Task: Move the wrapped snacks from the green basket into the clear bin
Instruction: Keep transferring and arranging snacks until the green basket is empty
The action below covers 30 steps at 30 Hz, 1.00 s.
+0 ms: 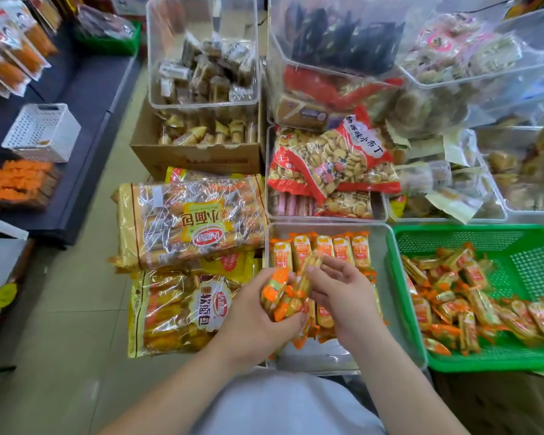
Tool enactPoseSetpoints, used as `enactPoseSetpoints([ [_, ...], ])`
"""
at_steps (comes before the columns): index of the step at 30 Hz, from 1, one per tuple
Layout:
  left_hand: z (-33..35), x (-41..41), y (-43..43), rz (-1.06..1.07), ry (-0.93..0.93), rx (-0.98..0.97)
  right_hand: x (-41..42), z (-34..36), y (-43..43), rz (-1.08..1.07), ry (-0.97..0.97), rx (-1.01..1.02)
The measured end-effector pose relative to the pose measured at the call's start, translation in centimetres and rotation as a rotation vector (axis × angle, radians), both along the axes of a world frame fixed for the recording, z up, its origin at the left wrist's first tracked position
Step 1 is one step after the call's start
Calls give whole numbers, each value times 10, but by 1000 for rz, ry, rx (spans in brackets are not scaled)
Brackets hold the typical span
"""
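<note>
Both forearms enter from the bottom of the frame and meet over the clear bin (378, 255) at lower centre. The left hand (252, 318) lies palm-up, its fingers curled round a bundle of wrapped snacks (280, 296) and gripping it. The right hand (346, 296) stands on edge just right of the bundle with its fingers bent and its thumb tip touching the tallest pack. I cannot tell whether it grips or only steadies.

Count: two hands, one clear bin, one green basket (471, 228). A row of five packs (322, 246) stands upright, side by side, along the bin's far wall. More packs lie under the hands, their number hidden. The green basket sits just right of the bin, at lower right of the frame, and holds a loose heap of snacks (471, 299) too tangled for me to count.

Each snack is a slim oblong pack: clear film over a pale golden filling, orange crimped ends and a red label.
</note>
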<state>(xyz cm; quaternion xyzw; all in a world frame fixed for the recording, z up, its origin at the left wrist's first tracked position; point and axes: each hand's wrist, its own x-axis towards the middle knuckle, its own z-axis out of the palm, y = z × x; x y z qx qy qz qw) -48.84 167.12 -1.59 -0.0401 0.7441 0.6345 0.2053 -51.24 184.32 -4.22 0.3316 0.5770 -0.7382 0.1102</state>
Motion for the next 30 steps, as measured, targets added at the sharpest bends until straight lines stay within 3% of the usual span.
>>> enactPoseSetpoints([
  [6, -8, 5, -7, 80, -9, -16, 0, 4, 20, -171, 76, -46],
  [9, -14, 7, -15, 154, -40, 2, 9, 2, 34, -130, 51, -218],
  [14, -15, 11, -20, 172, -50, 30, 26, -12, 38, -45, 23, -257],
  [22, -21, 12, -26, 222, -29, 0, 35, -20, 34, 2, -40, -35],
  [26, -22, 12, -28, 53, 72, -132, 37, -17, 30, 90, -2, 32],
  [30, -20, 10, -27, 8, 96, -102, 39, -15, 28, 131, 13, 35],
])
